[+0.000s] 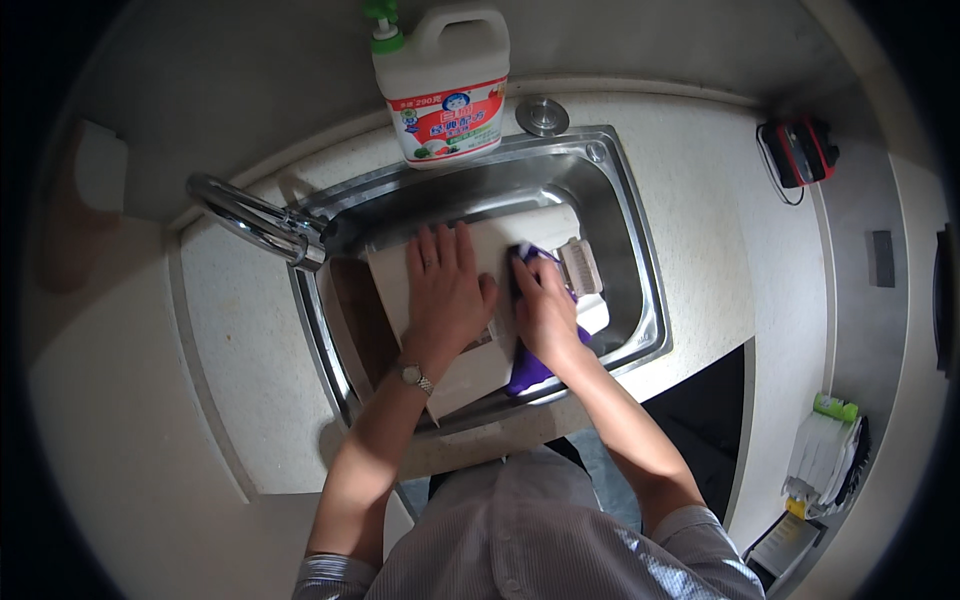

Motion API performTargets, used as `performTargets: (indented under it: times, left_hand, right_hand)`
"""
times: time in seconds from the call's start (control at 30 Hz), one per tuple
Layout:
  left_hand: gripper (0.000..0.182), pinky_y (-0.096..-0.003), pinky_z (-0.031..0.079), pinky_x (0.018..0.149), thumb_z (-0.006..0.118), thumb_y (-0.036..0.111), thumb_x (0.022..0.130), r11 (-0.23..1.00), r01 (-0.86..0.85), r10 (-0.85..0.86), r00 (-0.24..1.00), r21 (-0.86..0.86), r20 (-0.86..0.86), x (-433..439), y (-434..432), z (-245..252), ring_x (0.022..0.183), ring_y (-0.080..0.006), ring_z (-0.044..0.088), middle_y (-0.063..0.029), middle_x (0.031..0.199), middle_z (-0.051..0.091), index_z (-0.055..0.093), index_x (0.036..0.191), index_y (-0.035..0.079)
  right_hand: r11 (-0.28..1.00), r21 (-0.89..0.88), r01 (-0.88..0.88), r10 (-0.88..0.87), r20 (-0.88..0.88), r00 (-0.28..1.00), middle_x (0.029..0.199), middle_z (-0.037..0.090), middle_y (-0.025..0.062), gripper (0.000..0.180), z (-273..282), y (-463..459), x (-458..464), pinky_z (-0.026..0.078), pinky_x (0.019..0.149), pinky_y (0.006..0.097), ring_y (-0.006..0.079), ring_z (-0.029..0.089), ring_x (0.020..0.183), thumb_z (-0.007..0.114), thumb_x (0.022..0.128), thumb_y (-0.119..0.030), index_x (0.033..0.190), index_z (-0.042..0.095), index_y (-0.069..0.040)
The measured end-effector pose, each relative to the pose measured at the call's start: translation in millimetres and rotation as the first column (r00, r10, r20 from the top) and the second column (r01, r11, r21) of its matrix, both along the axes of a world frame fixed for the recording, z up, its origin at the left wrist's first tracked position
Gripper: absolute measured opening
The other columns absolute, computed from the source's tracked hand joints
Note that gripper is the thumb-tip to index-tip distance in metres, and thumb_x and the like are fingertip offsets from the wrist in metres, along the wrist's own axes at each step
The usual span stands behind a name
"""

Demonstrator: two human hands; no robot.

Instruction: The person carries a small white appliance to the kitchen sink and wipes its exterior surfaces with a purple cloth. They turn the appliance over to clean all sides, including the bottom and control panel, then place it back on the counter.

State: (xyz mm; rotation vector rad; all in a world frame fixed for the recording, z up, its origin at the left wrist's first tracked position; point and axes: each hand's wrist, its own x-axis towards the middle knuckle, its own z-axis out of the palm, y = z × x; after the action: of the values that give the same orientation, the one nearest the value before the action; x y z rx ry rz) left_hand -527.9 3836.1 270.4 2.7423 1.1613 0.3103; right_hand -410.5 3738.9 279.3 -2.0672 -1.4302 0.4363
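A white plastic panel-like part (391,281) lies tilted in the stainless steel sink (626,225). My left hand (448,296) rests flat on it, fingers spread and pointing away from me, with a watch on the wrist. My right hand (546,307) grips a purple cloth (531,373) against the right part of the white piece; some of the cloth hangs down towards the sink's near edge. Just right of that hand, a small pale ribbed part (582,268) shows. What lies beneath the white piece is mostly hidden.
The chrome faucet (255,225) reaches over the sink's left rim. Behind the sink stand a large white detergent jug (450,97) with a green pump and a metal drain strainer (542,117). A red and black device (801,152) sits at the far right, bags (821,457) nearer me.
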Motion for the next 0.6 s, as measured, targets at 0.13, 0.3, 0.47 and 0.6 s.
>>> performTargets:
  times: [0.13, 0.3, 0.47, 0.6]
  left_hand:
    - [0.071, -0.0514, 0.019, 0.111, 0.055, 0.023, 0.081, 0.998, -0.004, 0.003, 1.0, -0.057, -0.017, -0.2, -0.7, 0.0, 0.128, -0.0433, 0.034, -0.0299, 0.132, 0.041, 0.028, 0.135, -0.015]
    - [0.072, -0.051, 0.02, 0.111, 0.055, 0.021, 0.079, 0.999, -0.02, 0.02, 1.0, -0.036, -0.007, 0.7, -1.4, 0.4, 0.128, -0.0431, 0.035, -0.0303, 0.131, 0.041, 0.027, 0.134, -0.016]
    - [0.069, -0.0512, 0.021, 0.11, 0.054, 0.02, 0.079, 0.998, -0.025, 0.025, 1.0, -0.05, 0.0, 0.1, 2.9, -2.3, 0.126, -0.0429, 0.036, -0.0299, 0.131, 0.041, 0.029, 0.134, -0.015]
    - [0.068, -0.0515, 0.022, 0.109, 0.054, 0.019, 0.079, 1.0, -0.016, 0.017, 1.0, -0.016, 0.026, 3.4, 3.3, -6.9, 0.124, -0.0423, 0.037, -0.029, 0.13, 0.042, 0.03, 0.134, -0.013]
  right_hand:
    - [0.985, 0.079, -0.152, 0.127, 0.259, 0.957, 0.102, 0.053, 0.0145, 0.044, -21.5, 49.6, 11.3, 0.05, 0.076, 0.0398, 0.0339, 0.054, 0.094, 0.059, 0.073, -0.004, 0.117, 0.056, -0.002]
    - [0.981, -0.133, 0.142, -0.048, 0.541, 0.839, 0.1, 0.05, 0.0155, 0.03, -34.5, 66.0, 40.7, 0.052, 0.065, 0.0424, 0.0324, 0.055, 0.088, 0.059, 0.075, -0.009, 0.101, 0.056, 0.005]
    - [0.998, -0.055, 0.015, 0.011, 0.44, 0.898, 0.101, 0.051, 0.0141, 0.036, -32.3, 68.7, 17.9, 0.051, 0.068, 0.039, 0.0304, 0.054, 0.09, 0.061, 0.069, -0.009, 0.102, 0.056, 0.003]
    - [0.995, -0.049, 0.085, -0.056, 0.425, 0.903, 0.101, 0.052, 0.0133, 0.039, -34.9, 68.9, 28.0, 0.05, 0.071, 0.039, 0.031, 0.054, 0.092, 0.06, 0.071, -0.01, 0.109, 0.055, 0.002]
